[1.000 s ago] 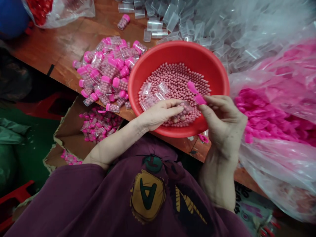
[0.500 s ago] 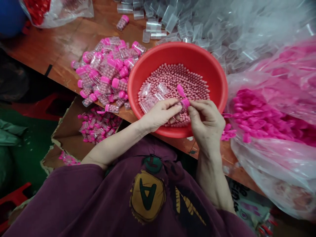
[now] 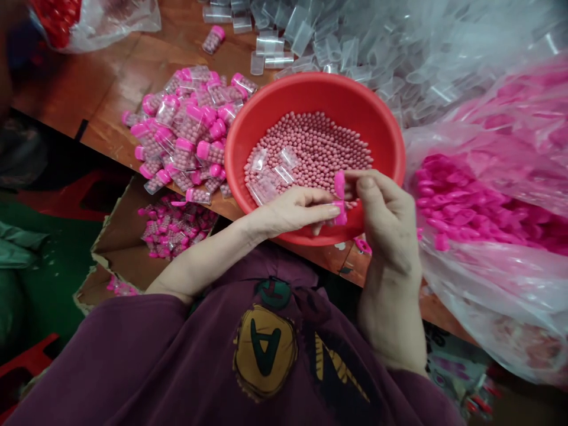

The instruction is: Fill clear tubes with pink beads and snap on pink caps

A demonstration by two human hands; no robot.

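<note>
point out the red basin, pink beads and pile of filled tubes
red plastic basin (image 3: pixel 313 89), head view, point on its far rim
pink beads (image 3: pixel 317 148), head view, point on the heap inside the basin
pile of filled tubes (image 3: pixel 186 136), head view, point on its middle

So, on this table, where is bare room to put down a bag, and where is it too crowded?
Bare wood shows on the table between the plastic bag of red things and the pile of pink-capped bottles. A narrow strip runs below the red basin, left of the right hand. Crowded: the basin, the pile, the clear bottles, the bag of pink caps.
</note>
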